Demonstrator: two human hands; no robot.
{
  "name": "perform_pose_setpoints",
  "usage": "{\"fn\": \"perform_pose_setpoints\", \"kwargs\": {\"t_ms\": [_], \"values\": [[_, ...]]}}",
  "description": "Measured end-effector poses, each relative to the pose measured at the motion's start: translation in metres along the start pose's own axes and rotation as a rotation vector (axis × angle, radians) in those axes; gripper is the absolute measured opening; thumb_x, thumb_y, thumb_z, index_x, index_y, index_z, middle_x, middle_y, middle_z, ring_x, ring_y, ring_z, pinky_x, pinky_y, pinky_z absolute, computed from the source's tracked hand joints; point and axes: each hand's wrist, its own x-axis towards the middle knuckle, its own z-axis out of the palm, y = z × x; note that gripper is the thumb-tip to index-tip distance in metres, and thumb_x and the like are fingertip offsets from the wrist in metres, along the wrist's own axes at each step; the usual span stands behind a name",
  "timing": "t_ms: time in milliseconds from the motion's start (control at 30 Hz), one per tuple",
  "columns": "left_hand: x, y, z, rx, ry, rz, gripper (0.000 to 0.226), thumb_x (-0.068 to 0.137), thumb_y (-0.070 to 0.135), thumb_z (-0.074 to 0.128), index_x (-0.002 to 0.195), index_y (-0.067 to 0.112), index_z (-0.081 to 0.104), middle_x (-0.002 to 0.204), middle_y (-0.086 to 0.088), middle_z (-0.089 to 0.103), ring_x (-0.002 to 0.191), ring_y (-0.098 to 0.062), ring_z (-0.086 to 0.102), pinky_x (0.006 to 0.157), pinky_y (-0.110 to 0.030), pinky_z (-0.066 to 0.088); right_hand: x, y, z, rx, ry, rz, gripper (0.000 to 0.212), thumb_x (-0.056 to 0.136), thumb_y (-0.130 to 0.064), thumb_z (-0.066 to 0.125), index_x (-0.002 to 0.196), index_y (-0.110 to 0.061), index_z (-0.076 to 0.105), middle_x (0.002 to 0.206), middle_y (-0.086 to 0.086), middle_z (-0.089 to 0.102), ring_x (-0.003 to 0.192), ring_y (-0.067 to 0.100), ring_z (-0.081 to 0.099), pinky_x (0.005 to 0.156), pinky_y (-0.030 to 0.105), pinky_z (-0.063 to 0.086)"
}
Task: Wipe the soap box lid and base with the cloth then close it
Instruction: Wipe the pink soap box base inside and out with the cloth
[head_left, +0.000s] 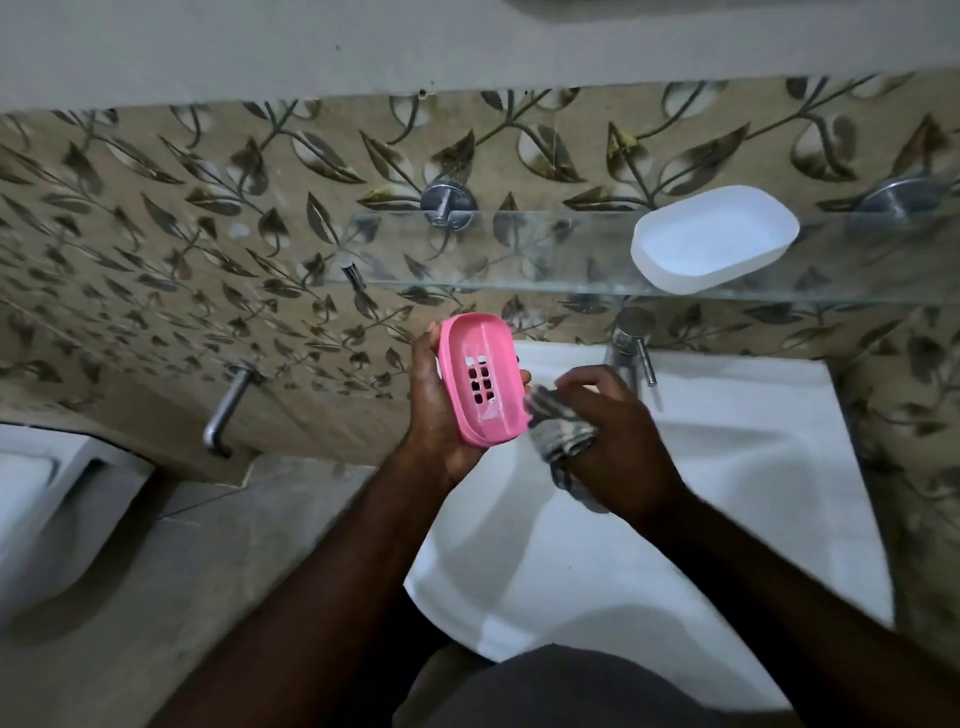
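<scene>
1. We hold the pink oval plastic soap box base w/ drain holes (480, 382) in our left hand (441, 415), above the white ceramic sink (675, 519). The fingers curl round its long edges, thumb by the far end.
2. Our right hand (618, 436) bunches the grey striped cloth (558, 426), fingers pinching it, just beside the base's near-right edge. Touching or not, we can't tell.
3. The white oval plastic lid (714, 236) sits hollow side up on the glass shelf (467, 249), well apart from the base.
4. Handling, as we judge: the base is light, stiff, thin, prob. slick if wet, so grip by the rims, not the holed floor. The cloth is soft & floppy.
5. Count: 1 base, 1 lid, 1 cloth, 2 hands.
</scene>
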Motion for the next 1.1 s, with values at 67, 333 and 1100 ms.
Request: {"fn": "perform_pose_setpoints", "kwargs": {"t_ms": [67, 333, 1100], "values": [[0.001, 0.0, -0.008, -0.025, -0.048, -0.013, 0.079, 0.081, 0.072, 0.04, 0.12, 0.006, 0.061, 0.1, -0.017, 0.063, 0.091, -0.032, 0.062, 0.086, -0.045, 0.049, -0.003, 0.003, -0.004, 0.322, 0.208, 0.266, 0.02, 0.083, 0.007, 0.067, 0.096, -0.007, 0.068, 0.077, -0.013, 0.068, 0.055, 0.004, 0.063, 0.052, 0.019, 0.048], [0.012, -0.001, -0.029, -0.077, -0.195, -0.006, 0.077, 0.078, 0.068, 0.042, 0.122, 0.009, 0.066, 0.117, -0.022, 0.066, 0.101, -0.035, 0.064, 0.098, -0.051, 0.044, -0.005, -0.01, 0.0, 1.108, 0.118, 0.684, 0.047, 0.09, -0.03, 0.059, 0.124, 0.004, 0.06, 0.091, 0.014, 0.072, 0.074, 0.022, 0.071, 0.063, 0.035, 0.058], [0.023, 0.018, -0.018, 0.018, -0.255, -0.143, 0.057, 0.084, 0.064, 0.048, 0.097, 0.017, 0.077, 0.093, -0.012, 0.073, 0.085, -0.023, 0.071, 0.076, -0.032, 0.058, 0.029, -0.064, 0.068, -0.578, 0.035, -0.009, 0.039, 0.077, -0.012, 0.054, 0.113, -0.009, 0.069, 0.115, 0.009, 0.063, 0.105, 0.024, 0.059, 0.087, 0.026, 0.043]]}}
